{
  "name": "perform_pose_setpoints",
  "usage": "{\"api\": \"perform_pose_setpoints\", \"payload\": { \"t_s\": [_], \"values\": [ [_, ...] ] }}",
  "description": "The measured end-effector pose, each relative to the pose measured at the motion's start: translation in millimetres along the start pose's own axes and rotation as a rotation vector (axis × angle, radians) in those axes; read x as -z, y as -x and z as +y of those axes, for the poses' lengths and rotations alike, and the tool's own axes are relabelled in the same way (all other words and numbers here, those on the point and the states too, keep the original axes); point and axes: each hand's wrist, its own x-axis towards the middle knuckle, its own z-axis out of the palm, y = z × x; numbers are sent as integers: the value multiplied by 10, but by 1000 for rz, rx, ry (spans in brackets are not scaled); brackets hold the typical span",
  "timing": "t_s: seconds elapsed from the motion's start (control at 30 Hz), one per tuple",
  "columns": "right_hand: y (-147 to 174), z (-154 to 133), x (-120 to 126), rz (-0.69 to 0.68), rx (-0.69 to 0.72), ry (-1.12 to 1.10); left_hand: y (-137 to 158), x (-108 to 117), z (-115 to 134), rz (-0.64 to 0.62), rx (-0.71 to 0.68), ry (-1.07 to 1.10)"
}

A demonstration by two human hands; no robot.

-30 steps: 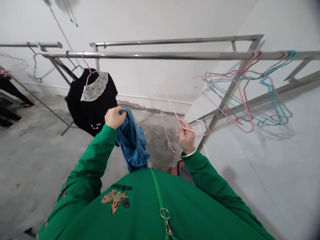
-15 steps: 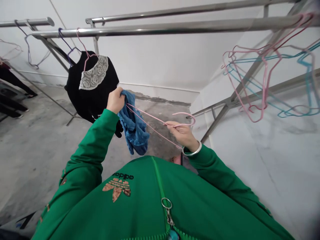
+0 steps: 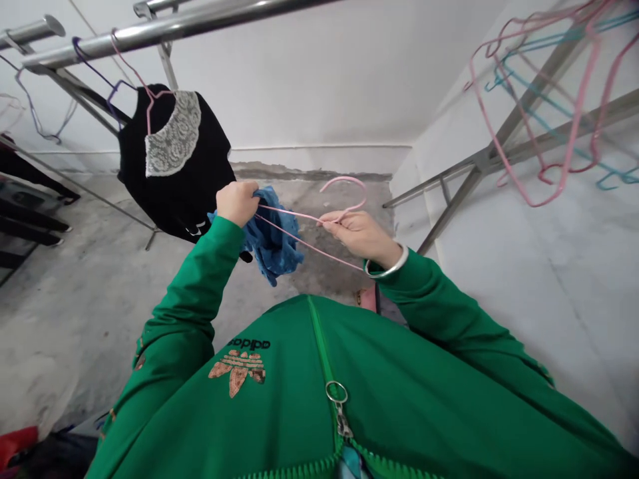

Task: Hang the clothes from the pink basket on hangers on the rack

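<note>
My left hand [image 3: 237,201] is closed on a bunched blue garment [image 3: 273,243], whose cloth hangs crumpled below the fist. In my right hand [image 3: 360,236] a pink clothes hanger [image 3: 319,249] is pinched near the base of its hook, and the hook curls up above the fingers. The hanger's far end reaches into the blue cloth beside my left hand, where its tip is hidden. Just left of the blue garment, a black top [image 3: 174,189] with a white lace collar [image 3: 174,136] hangs from another pink hanger [image 3: 150,93].
A metal rail [image 3: 200,26] runs across the upper left, with a purple hanger [image 3: 112,90] on it. Pink hangers [image 3: 569,140] and blue ones hang at the upper right, by a slanted metal frame [image 3: 464,183]. Another person's dark-clothed legs [image 3: 30,219] show far left.
The view has shifted, so the rail and right-hand hangers sit higher. The blue garment is bunched up shorter, and my right hand with the hanger has risen slightly in view.
</note>
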Motion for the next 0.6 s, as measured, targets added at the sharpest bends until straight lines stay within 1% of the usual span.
{"api": "perform_pose_setpoints", "payload": {
  "t_s": [0.13,0.2,0.23,0.3,0.37,0.4,0.47,0.5,0.53,0.6],
  "values": [
    [-242,211,-405,1,24,-29,198,-53,360,-92,-209,-31],
    [-363,335,-529,6,31,-52,273,-80,483,-111,-299,-21],
    [-408,387,-541,21,31,-66,288,-87,507,-105,-338,-9],
    [-460,449,-465,56,35,-74,272,-83,488,-60,-417,31],
    [-475,443,-296,59,51,-21,225,-61,425,-24,-496,80],
    [-474,414,-200,47,59,32,202,-46,395,-26,-521,101],
    [-453,326,-29,62,79,182,178,-20,354,-68,-510,124],
    [-428,280,31,117,92,271,176,-9,342,-92,-484,131],
    [-388,243,66,215,107,359,179,-1,332,-98,-452,141],
    [-261,226,45,454,128,495,184,11,301,-42,-391,183]
  ]
}}
